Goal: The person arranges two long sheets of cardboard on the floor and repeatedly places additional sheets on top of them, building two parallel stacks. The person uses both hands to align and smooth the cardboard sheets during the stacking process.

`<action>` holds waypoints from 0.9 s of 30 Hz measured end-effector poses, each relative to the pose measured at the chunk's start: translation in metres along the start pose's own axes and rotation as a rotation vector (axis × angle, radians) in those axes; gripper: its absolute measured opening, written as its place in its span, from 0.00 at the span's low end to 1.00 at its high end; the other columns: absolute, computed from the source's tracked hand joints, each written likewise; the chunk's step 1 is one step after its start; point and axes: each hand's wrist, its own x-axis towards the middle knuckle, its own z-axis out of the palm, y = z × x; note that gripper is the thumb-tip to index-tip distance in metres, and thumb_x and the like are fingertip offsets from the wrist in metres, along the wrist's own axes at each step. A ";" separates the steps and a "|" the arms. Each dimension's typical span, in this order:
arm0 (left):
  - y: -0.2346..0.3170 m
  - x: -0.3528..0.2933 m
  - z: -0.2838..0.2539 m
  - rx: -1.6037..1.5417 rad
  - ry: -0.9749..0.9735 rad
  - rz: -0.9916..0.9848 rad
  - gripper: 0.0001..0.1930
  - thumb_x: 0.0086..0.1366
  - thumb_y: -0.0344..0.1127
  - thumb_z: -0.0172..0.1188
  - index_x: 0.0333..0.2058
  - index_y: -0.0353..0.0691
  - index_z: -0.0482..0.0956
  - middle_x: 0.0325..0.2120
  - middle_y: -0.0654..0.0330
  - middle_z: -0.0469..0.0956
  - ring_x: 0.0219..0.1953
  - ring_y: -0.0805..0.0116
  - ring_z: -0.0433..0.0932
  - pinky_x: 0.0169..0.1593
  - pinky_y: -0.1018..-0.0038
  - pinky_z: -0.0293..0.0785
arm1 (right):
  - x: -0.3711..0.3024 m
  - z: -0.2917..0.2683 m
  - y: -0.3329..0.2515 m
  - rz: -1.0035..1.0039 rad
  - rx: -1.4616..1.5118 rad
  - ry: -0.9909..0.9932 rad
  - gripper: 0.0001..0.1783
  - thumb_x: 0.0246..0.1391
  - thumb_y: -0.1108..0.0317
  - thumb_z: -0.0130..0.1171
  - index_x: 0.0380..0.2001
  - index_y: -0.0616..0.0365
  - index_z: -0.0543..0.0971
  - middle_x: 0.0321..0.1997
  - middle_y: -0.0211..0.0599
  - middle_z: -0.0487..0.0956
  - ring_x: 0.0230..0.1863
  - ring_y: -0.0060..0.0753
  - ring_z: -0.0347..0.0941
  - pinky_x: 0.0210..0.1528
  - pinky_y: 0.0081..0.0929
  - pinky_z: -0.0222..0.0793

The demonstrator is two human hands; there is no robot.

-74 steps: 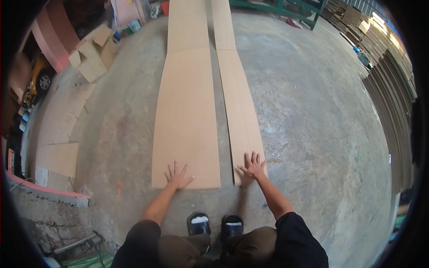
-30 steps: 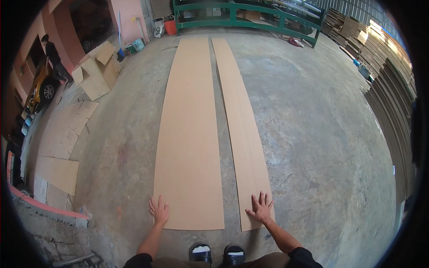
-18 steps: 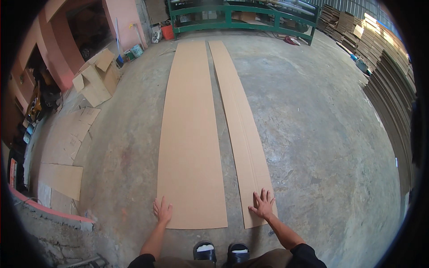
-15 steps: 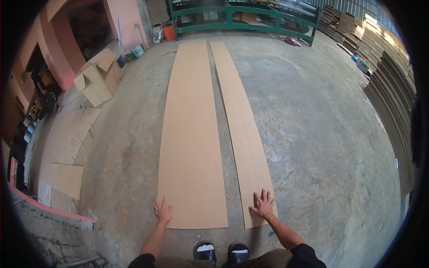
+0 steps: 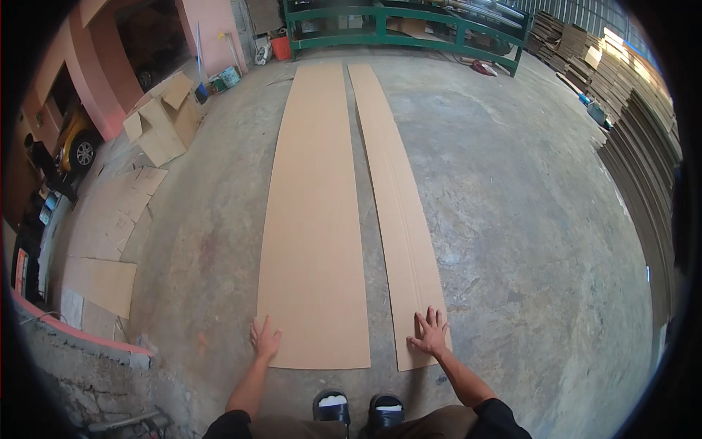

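Observation:
Two long brown cardboard sheets stretch away from me on the concrete floor, side by side with a narrow gap between them. At the near left corner of the wide cardboard sheet (image 5: 314, 219), my left hand (image 5: 265, 339) rests with fingers apart, partly over its left edge. The narrow cardboard sheet (image 5: 398, 212) has crease lines along its length. My right hand (image 5: 431, 334) lies spread on its near end, the fingers stretched out. Neither hand is wrapped round anything.
A green metal machine frame (image 5: 380, 25) stands beyond the sheets' far ends. Stacked cardboard (image 5: 636, 161) lines the right side. On the left are an open carton (image 5: 161, 121), flattened cardboard pieces (image 5: 106, 282), a low kerb (image 5: 88, 340) and a person (image 5: 47, 164) near a yellow vehicle (image 5: 79, 143).
Both hands keep their places on the sheets. The view has shifted slightly, and the person at the far left has moved left, showing more of the yellow vehicle.

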 end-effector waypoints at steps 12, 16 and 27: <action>0.003 -0.002 -0.003 0.014 -0.016 -0.021 0.43 0.69 0.52 0.66 0.80 0.61 0.58 0.81 0.39 0.43 0.82 0.35 0.40 0.80 0.41 0.44 | -0.002 -0.002 -0.004 0.012 -0.005 -0.004 0.58 0.49 0.32 0.73 0.81 0.27 0.60 0.89 0.49 0.42 0.87 0.72 0.31 0.75 0.93 0.35; 0.002 0.000 -0.003 -0.001 -0.012 -0.016 0.44 0.68 0.51 0.67 0.80 0.61 0.58 0.81 0.39 0.42 0.82 0.35 0.40 0.80 0.41 0.44 | 0.000 0.001 0.000 0.005 -0.014 0.009 0.58 0.49 0.32 0.73 0.81 0.27 0.61 0.89 0.49 0.42 0.87 0.72 0.32 0.75 0.93 0.35; 0.054 0.062 -0.095 -0.238 0.341 0.159 0.43 0.69 0.42 0.70 0.79 0.53 0.60 0.80 0.35 0.45 0.81 0.33 0.46 0.80 0.44 0.50 | 0.079 -0.095 0.012 -0.019 0.517 0.295 0.53 0.65 0.45 0.69 0.78 0.69 0.59 0.82 0.64 0.60 0.83 0.61 0.54 0.82 0.46 0.53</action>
